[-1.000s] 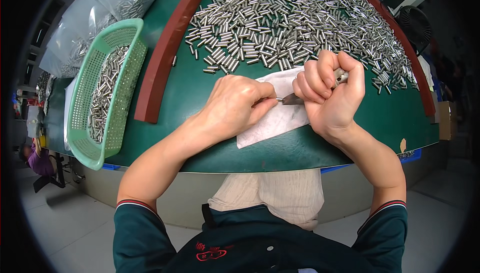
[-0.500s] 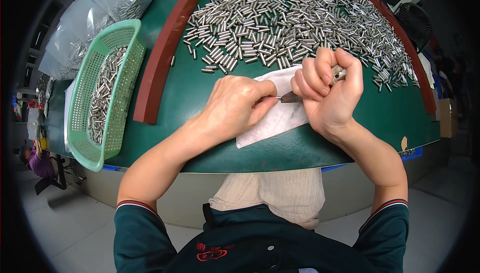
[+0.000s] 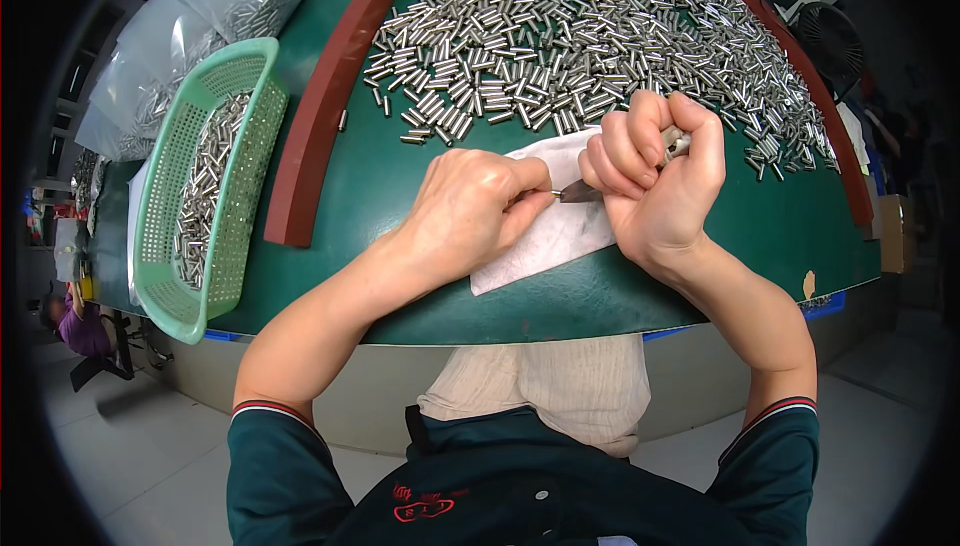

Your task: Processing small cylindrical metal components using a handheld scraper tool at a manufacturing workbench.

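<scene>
Above a white cloth (image 3: 545,251) lying on the green table, my two hands meet. My left hand (image 3: 475,201) is closed, thumb and forefinger pinching a small metal cylinder (image 3: 555,193) that is mostly hidden by the fingers. In my right hand (image 3: 665,186) is a knife (image 3: 582,193), its fingers wrapped round the pale handle. The blade points left, its tip against or very near the pinched cylinder's end. Just beyond the hands spreads a wide heap of loose metal cylinders (image 3: 560,41).
Dark red wooden bars (image 3: 330,116) border the heap left, back and right. Left of them stands a green perforated basket (image 3: 262,116) holding more cylinders. Plastic bags (image 3: 180,21) of metal parts lie behind it. At the far right is a black fan (image 3: 830,46). A seated person (image 3: 85,326) is at far left.
Hardly anything differs. Both hands keep their grips and place, and the blade's angle at the cylinder has shifted only very slightly.
</scene>
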The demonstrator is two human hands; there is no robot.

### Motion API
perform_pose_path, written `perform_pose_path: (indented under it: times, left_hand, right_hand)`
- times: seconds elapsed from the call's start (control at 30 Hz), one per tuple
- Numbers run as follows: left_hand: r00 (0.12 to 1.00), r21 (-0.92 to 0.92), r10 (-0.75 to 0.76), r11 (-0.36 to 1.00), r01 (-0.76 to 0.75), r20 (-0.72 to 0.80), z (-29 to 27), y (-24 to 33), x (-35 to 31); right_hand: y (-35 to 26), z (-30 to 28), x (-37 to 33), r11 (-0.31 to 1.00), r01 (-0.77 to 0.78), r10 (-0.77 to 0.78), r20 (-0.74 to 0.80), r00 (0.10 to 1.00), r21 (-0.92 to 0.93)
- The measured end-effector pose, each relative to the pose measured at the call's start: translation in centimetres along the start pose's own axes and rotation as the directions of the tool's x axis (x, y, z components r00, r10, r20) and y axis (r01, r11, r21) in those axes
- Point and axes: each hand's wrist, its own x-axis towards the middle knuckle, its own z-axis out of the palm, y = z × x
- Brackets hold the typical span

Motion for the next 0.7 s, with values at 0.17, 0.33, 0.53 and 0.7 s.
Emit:
perform_pose_path:
  times: [0.17,0.33,0.53,0.7]
  left_hand:
    - [1.0,-0.028,-0.021,0.999,0.022,0.008,0.02,0.18,0.17]
    - [0.999,-0.035,-0.033,0.999,0.034,0.033,-0.07,0.39,0.21]
    - [0.999,-0.032,-0.041,0.999,0.042,0.031,-0.05,0.47,0.35]
    - [0.998,-0.008,-0.016,1.0,0.016,0.052,-0.04,0.25,0.67]
  right_hand:
    - [0.18,0.04,0.0,1.0,0.004,-0.004,-0.002,1.0,0.001]
    - [0.39,-0.03,0.03,1.0,0.008,-0.008,0.05,0.999,0.007]
    - [0.77,0.01,-0.06,0.997,0.054,-0.047,0.103,0.994,-0.058]
    - [0.94,0.04,-0.01,0.983,0.086,-0.072,0.094,0.993,-0.159]
